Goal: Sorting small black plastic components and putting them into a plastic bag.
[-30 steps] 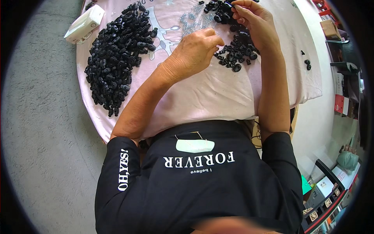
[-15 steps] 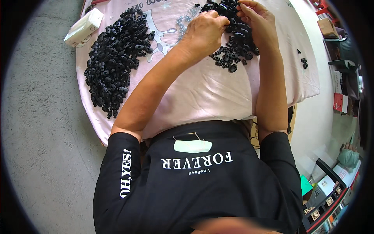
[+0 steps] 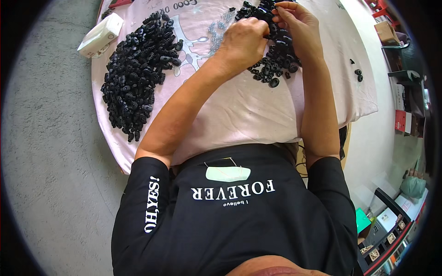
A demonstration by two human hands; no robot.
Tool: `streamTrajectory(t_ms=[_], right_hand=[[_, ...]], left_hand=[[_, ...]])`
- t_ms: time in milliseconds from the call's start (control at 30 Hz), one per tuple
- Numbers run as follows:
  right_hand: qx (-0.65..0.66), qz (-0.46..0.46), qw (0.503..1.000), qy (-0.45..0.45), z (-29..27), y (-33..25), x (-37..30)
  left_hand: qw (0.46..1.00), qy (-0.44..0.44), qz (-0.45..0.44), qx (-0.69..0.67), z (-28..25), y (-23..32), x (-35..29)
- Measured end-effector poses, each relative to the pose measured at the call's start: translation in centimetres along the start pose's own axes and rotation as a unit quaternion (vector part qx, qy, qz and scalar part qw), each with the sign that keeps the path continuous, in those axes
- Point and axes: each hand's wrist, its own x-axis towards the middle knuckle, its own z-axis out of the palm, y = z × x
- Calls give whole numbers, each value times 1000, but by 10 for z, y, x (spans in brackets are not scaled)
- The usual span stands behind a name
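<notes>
My left hand [image 3: 244,42] is closed over the near-left side of a heap of small black plastic parts [image 3: 283,54]. Its fingertips are turned away, so what they hold is hidden. My right hand [image 3: 301,30] is closed in a pinch above the same heap, a small black plastic piece [image 3: 275,7] at its fingertips. Just left of my left hand lies a scatter of small, shiny, pale coils that look like springs [image 3: 216,34]. A larger pile of black barrel-shaped pieces with holes, resembling cord locks [image 3: 131,78], spreads over the left of the table.
A pale pink cloth covers the table [image 3: 248,112]. At its left edge sits a white box [image 3: 101,34]. A few loose black pieces [image 3: 359,73] lie on the right. Beyond the table on the right are a cardboard box [image 3: 386,33] and a dark chair [image 3: 407,55].
Both hands stay close together over the heap, with small finger movements. My right hand has shifted slightly left and down. The whole view has moved a little.
</notes>
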Motion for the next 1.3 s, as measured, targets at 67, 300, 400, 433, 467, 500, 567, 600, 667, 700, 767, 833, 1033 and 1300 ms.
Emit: streamTrajectory(t_ms=[67,300,400,433,467,500,567,600,667,700,767,833,1033,1300], right_hand=[[6,-4,1000,-8,10,-3,-4],[-58,6,991,-120,30,0,-18],[-48,-5,991,-126,35,2,-21],[-49,-5,991,-127,36,3,-21],[-37,5,991,-131,36,5,-21],[-26,15,990,-136,35,8,-21],[-22,-2,990,-142,35,16,-21],[-17,-19,989,-148,34,19,-21],[-27,-12,989,-144,35,18,-22],[-38,-5,989,-140,35,16,-24],[-42,5,989,-142,43,3,-29],[-47,15,988,-144,47,-6,-32],[-68,-10,985,-160,43,2,-30],[-33,8,988,-149,41,9,-28]], left_hand=[[993,37,-57,-97,-12,-3,-5],[946,43,-203,-248,-43,-14,-23],[955,36,-193,-221,-48,-18,-30],[957,35,-190,-215,-49,-18,-31],[957,36,-190,-215,-49,-17,-31],[956,35,-194,-219,-49,-16,-31],[954,35,-198,-224,-47,-14,-30],[951,38,-204,-231,-46,-13,-29],[947,42,-211,-237,-46,-14,-30],[942,52,-219,-248,-46,-14,-30],[937,63,-229,-258,-47,-17,-31],[913,83,-244,-316,-47,-19,-32],[894,101,-233,-369,-45,-19,-30],[959,-83,-186,-197,-77,-28,-36]])
